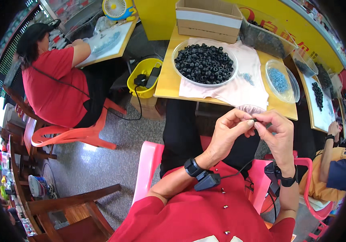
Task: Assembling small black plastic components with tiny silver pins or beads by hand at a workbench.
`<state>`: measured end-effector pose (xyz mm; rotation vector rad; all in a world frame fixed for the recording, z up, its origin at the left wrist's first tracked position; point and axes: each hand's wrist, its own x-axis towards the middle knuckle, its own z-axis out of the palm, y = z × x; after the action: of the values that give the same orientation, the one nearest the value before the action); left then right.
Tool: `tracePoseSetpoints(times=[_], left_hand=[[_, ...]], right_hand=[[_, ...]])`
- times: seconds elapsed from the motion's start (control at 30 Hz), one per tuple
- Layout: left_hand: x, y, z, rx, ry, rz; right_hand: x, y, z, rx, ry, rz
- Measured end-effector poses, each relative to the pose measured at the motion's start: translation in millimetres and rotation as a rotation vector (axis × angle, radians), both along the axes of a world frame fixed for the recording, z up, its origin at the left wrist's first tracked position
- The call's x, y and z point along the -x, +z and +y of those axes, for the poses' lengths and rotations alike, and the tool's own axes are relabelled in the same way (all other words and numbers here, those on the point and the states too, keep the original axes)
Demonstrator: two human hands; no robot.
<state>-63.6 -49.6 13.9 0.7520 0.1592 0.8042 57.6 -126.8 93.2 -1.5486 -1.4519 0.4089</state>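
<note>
My left hand [230,131] and my right hand [279,133] meet in front of me, just off the table's near edge. Thumbs and forefingers of both are pinched together around a small black piece [254,119], mostly covered by the fingertips. Beyond them, a shallow round clear tray [176,67] is heaped with small black ring-like pieces [205,62] with holes. It rests on a pale pink cloth [241,52], beside a little pile of tiny light-blue pieces [246,78]. To the right, a round clear dish [294,97] holds more light-blue pieces [277,80].
A cardboard box [207,30] and a clear bin of dark parts [265,40] line the table's back. A yellow basket [147,66] with black devices stands left of the table [167,86]. A person in red [56,84] sits at the left; another person's arm [329,149] shows at right.
</note>
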Motion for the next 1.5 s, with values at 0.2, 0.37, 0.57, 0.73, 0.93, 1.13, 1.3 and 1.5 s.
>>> tracePoseSetpoints(times=[0.2,0.37,0.57,0.73,0.93,1.13,1.3,1.5], left_hand=[[-6,6,10,0.076,0.018,-0.016],[-15,10,28,0.065,-0.039,0.03],[-24,2,51,0.084,-0.045,0.059],[-19,2,68,0.148,-0.059,0.093],[-26,0,81,0.129,0.0,0.179],[-35,-3,95,0.08,0.032,0.244],[-40,-4,102,0.1,0.033,0.215],[-48,-2,107,0.107,0.026,0.217]], right_hand=[[1,2,10,-0.017,-0.065,0.096],[-11,1,22,-0.036,-0.118,0.123],[-35,9,43,0.116,-0.124,0.272],[-42,5,69,0.098,-0.048,0.157],[-51,-5,91,0.044,0.003,0.003],[-63,-2,106,0.068,0.057,-0.158],[-73,2,118,0.099,0.061,-0.217],[-79,4,122,0.124,0.076,-0.273]])
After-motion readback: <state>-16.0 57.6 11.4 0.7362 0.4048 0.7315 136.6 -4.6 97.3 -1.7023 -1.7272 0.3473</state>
